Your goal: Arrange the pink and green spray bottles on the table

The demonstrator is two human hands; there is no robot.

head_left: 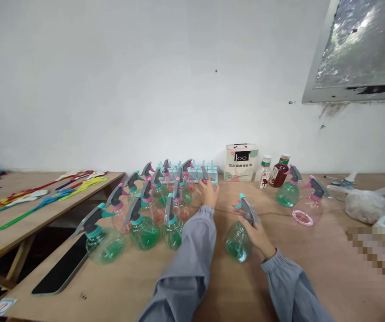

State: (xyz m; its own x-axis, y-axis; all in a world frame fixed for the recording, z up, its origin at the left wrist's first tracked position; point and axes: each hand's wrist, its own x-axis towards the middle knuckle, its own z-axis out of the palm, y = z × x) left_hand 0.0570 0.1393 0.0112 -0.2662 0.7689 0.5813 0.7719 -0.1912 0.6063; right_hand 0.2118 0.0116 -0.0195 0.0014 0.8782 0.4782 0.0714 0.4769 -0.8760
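Observation:
My right hand (254, 230) is closed around the grey trigger head of a green spray bottle (237, 243), whose round body tilts over the table. Reaching farther forward, my left hand (209, 193) is closed at the neck of another spray bottle (205, 172); its grey head shows above my fingers and its body is mostly hidden. To the left of that hand stand several green and pink spray bottles, among them a green one (144, 233) and a pink one (121, 217). One clear green bottle (107, 246) leans at the left end.
A black phone (63, 266) lies at the left edge. Behind the bottles is a pale blue rack (212, 174). A paper bag (241, 165), two capped bottles, a green spray bottle (286, 194) and a pink one (308, 208) stand right. Farther right sits a plastic bag (366, 205).

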